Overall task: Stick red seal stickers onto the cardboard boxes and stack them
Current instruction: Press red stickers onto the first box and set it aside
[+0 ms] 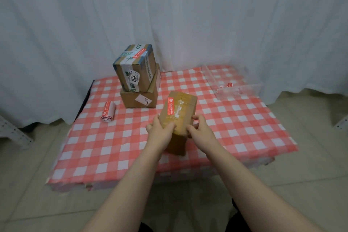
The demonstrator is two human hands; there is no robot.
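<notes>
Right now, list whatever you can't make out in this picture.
Head view only:
- held box: its near end and underside, covered by the left hand and right hand.
- red seal sticker on it: print too small and blurred to read.
- lower box: its top, and any seal there, hidden by the upper box.
- clear tray: small red-and-white items inside, too blurred to identify.
</notes>
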